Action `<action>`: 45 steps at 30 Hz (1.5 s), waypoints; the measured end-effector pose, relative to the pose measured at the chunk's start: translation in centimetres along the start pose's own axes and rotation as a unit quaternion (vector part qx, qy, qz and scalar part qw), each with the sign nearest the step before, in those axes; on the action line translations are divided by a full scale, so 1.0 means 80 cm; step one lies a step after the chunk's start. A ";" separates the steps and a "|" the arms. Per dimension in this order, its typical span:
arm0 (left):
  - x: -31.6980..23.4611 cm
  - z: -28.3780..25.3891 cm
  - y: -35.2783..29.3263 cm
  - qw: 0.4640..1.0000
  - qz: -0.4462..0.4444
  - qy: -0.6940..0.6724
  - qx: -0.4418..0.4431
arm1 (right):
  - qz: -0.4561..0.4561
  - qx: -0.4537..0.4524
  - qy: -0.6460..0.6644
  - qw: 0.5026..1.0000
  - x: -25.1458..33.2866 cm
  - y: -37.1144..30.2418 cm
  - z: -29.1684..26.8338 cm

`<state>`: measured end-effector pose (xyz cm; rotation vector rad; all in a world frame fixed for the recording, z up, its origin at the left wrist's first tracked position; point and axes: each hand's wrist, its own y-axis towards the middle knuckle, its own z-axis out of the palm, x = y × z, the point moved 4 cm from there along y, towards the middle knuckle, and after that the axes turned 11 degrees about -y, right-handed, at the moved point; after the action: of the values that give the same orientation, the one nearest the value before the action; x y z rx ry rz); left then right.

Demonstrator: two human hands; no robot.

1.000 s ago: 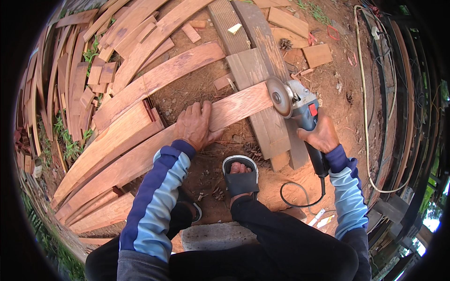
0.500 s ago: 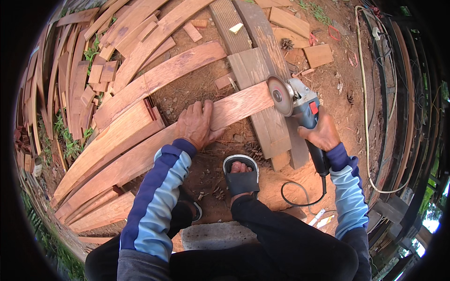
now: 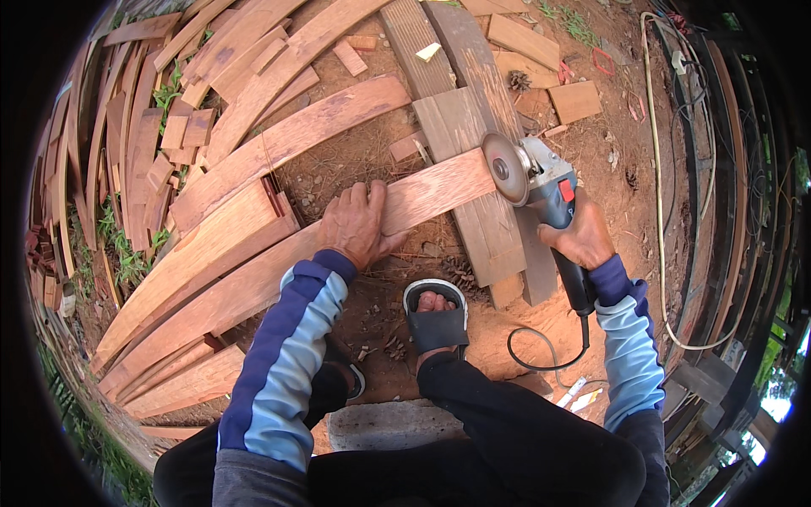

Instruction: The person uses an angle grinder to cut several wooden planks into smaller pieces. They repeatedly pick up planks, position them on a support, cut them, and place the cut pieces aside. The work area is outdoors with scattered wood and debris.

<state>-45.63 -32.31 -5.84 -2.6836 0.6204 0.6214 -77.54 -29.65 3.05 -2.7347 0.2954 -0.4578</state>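
My left hand (image 3: pixel 353 226) is closed round a long reddish wooden plank (image 3: pixel 443 190), thumb at its near edge and fingers across its top. The plank's right end lies over weathered boards (image 3: pixel 490 241) on the ground; its other end runs down to the left. In my right hand (image 3: pixel 581 235) is a blue and black angle grinder (image 3: pixel 553 198) with a red switch, gripped round its body. The grinder's round disc (image 3: pixel 507 169) stands at the plank's right end; whether they touch I cannot tell. A black cord (image 3: pixel 541 368) loops from the grinder's handle.
Stacked planks (image 3: pixel 190 253) lie to the left, with a heap of offcuts (image 3: pixel 182 135) beyond them. Short wood pieces (image 3: pixel 576 101) and a pine cone (image 3: pixel 518 80) lie at the far right. A pale cable (image 3: pixel 655 211) runs along the right side. My sandalled foot (image 3: pixel 435 314) is close below the plank.
Hardly anything differs. The whole view has shifted very slightly; both hands, the plank and the grinder keep their places relative to one another.
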 end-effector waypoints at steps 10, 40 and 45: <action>0.000 0.000 0.000 1.000 0.007 0.001 -0.006 | 0.024 0.032 -0.006 0.999 -0.005 0.004 0.004; -0.007 -0.003 0.001 1.000 -0.021 0.003 0.002 | 0.096 -0.077 0.182 0.976 -0.015 0.006 -0.057; -0.040 -0.009 0.020 0.990 0.060 -0.024 -0.123 | 0.176 -0.165 0.168 0.956 -0.071 -0.021 -0.073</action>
<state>-48.76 -32.92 -4.01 -2.8620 0.7404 0.8427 -84.57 -28.44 7.33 -2.8119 1.0114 -0.8321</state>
